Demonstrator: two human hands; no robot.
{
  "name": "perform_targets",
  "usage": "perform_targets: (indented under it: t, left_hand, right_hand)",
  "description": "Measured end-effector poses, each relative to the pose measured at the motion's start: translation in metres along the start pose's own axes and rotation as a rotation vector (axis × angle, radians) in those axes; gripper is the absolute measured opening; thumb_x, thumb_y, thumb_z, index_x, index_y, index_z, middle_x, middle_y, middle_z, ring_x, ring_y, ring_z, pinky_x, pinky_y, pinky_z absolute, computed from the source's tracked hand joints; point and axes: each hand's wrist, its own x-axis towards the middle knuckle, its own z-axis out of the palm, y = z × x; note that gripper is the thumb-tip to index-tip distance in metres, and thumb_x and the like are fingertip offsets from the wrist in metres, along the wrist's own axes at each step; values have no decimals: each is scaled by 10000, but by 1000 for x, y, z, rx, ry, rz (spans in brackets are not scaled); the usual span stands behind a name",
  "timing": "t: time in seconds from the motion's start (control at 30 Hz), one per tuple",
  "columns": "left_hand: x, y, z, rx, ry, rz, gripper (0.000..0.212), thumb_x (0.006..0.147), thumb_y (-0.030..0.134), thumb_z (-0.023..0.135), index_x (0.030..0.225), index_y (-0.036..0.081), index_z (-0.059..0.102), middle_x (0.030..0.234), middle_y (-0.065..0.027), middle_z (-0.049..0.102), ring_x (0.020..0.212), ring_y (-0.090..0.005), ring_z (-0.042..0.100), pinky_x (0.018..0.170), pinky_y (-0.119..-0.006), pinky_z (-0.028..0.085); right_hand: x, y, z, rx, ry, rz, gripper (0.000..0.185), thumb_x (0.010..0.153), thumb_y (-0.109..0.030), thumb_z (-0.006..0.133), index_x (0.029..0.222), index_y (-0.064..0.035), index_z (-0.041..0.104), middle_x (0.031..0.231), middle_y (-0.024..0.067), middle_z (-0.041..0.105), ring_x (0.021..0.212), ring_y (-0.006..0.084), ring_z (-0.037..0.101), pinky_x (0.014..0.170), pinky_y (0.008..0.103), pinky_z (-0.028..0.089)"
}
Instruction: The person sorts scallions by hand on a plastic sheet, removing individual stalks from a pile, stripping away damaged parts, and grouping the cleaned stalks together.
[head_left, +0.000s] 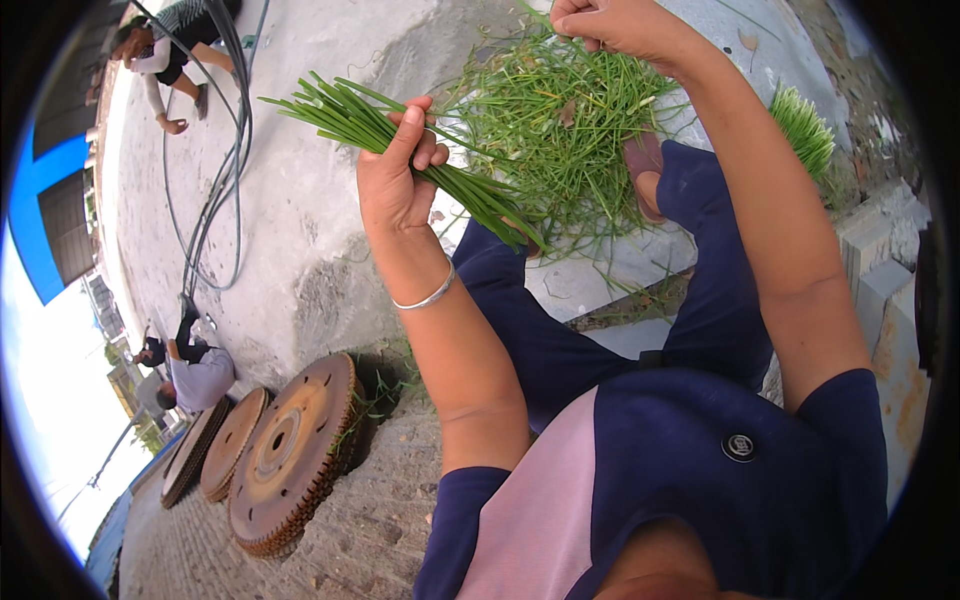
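My left hand (409, 161), with a silver bangle at its wrist, is shut around a bunch of long green chive-like stems (345, 120). The cut-looking ends point up and left; the thin leaves hang down to the right. My right hand (600, 26), partly cut off by the top edge, has its fingertips pinched on what looks like a thin green blade (538, 15). Below it a loose heap of green and yellowish blades (562, 127) covers pale slabs between my feet. Another bundle of stems with whitish ends (801, 131) stands right of my right forearm.
Stacked rusty toothed discs (292, 450) lean at the lower left. Black hoses or cables (225, 172) cross the concrete ground (300, 217). One person (176, 45) crouches at the upper left; another in a pale top (199, 379) sits beyond the discs. Stone slabs (877, 240) are at the right.
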Motion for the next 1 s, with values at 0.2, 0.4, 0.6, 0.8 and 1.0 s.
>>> perform_targets:
  t: [0.2,0.4,0.6,0.8,1.0]
  left_hand:
    - [4,-3,10,0,9,8,148,827,76,607,937,-18,578,775,-37,547,486,-53,371,491,-214,328]
    - [5,-6,15,21,19,23,186,812,82,628,940,-35,560,776,-47,535,499,-65,386,497,-226,347]
    - [3,0,8,-29,95,77,192,828,91,612,975,-20,562,784,-27,536,509,-48,376,502,-211,342]
    - [6,6,-13,-132,147,128,194,829,115,619,983,7,573,791,-21,546,509,-53,367,502,-215,322]
    - [4,16,-38,-220,137,172,182,836,106,607,987,9,579,773,-21,546,505,-60,367,508,-219,340]
  right_hand:
    - [-11,-4,43,205,-161,-188,409,803,-239,584,1131,2,547,918,46,621,553,61,477,510,201,407]
    - [-16,-9,72,296,-423,-187,333,835,-213,553,1081,11,569,784,30,635,503,42,449,470,187,373]
    - [-16,-4,70,493,-488,-42,255,847,-138,523,1041,14,590,794,67,645,500,11,480,434,148,355]
    - [-16,-5,69,489,-539,-5,258,811,-84,518,1031,30,589,781,78,648,474,12,476,402,141,342]
    - [-19,-6,66,471,-577,44,276,770,-67,534,1009,62,583,761,84,646,456,11,464,376,143,325]
